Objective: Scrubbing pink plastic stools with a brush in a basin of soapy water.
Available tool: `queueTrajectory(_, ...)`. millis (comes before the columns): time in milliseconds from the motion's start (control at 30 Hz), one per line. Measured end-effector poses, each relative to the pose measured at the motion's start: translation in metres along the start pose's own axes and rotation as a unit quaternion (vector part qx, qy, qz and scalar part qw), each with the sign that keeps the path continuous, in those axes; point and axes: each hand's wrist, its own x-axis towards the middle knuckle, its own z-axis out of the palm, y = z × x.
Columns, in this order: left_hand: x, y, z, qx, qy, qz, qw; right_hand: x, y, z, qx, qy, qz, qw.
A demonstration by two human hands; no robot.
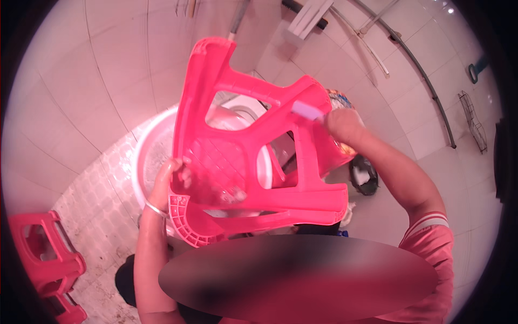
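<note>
A pinkish-red plastic stool (222,158) is tilted with its hollow underside and legs towards me, above a round pale basin (137,170) holding foamy water. My left hand (172,172) grips the stool's left edge, fingers curled over the rim; a bangle is on that wrist. At the stool's right side my right hand (344,123) is closed around a pale purple scrubbing brush (306,110), blurred by motion. The brush lies against or just over a stool leg; I cannot tell which. Some suds (234,194) cling to the underside of the seat.
More red plastic stools (66,259) stand on the wet patterned floor tiles (105,194) at lower left. Behind my right hand is a printed bag (342,99), with a dark container (364,174) nearby. A grey pipe (421,69) and a wire rack (471,121) are along the tiled wall.
</note>
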Motion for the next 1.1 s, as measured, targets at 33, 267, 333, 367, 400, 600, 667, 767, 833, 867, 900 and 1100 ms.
queueTrajectory(33, 0.0, 0.001, -0.001, -0.047, 0.012, -0.018, 0.999, -0.004, -0.016, -0.002, 0.085, -0.018, 0.03, 0.996)
queueTrajectory(267, -0.016, 0.007, -0.012, -0.087, -0.042, -0.061, 0.993, 0.07, -0.131, -0.019, 0.24, 0.134, -0.086, 0.958)
queueTrajectory(333, -0.016, 0.002, -0.008, -0.102, 0.01, -0.065, 0.993, 0.1, -0.148, -0.022, 0.25, 0.169, -0.067, 0.951)
queueTrajectory(367, -0.014, 0.003, -0.003, -0.099, 0.013, -0.065, 0.993, 0.111, -0.143, -0.015, 0.254, 0.17, -0.068, 0.95)
queueTrajectory(400, -0.019, 0.004, -0.003, -0.114, 0.032, -0.05, 0.992, 0.119, -0.139, -0.003, 0.236, 0.159, -0.062, 0.957)
queueTrajectory(600, -0.03, -0.001, -0.003, -0.154, 0.077, -0.001, 0.985, 0.109, -0.098, -0.016, 0.135, 0.022, -0.054, 0.989)
queueTrajectory(667, -0.027, -0.01, -0.019, -0.168, 0.036, 0.005, 0.985, 0.098, -0.113, -0.046, 0.156, 0.057, -0.123, 0.978)
queueTrajectory(767, -0.024, -0.023, -0.038, -0.209, -0.062, 0.019, 0.976, 0.102, -0.158, -0.079, 0.282, 0.19, -0.231, 0.911)
queueTrajectory(833, -0.024, -0.032, -0.031, -0.216, -0.084, 0.019, 0.973, 0.126, -0.192, -0.065, 0.343, 0.232, -0.245, 0.877)
queueTrajectory(867, -0.026, -0.035, -0.027, -0.211, -0.076, 0.011, 0.974, 0.131, -0.209, -0.053, 0.343, 0.23, -0.244, 0.877)
queueTrajectory(900, -0.028, -0.035, -0.029, -0.21, -0.07, 0.017, 0.975, 0.134, -0.234, -0.043, 0.418, 0.24, -0.225, 0.847)
queueTrajectory(1100, -0.049, -0.032, -0.032, -0.187, -0.112, 0.046, 0.975, 0.124, -0.336, 0.06, 0.475, 0.005, -0.102, 0.874)
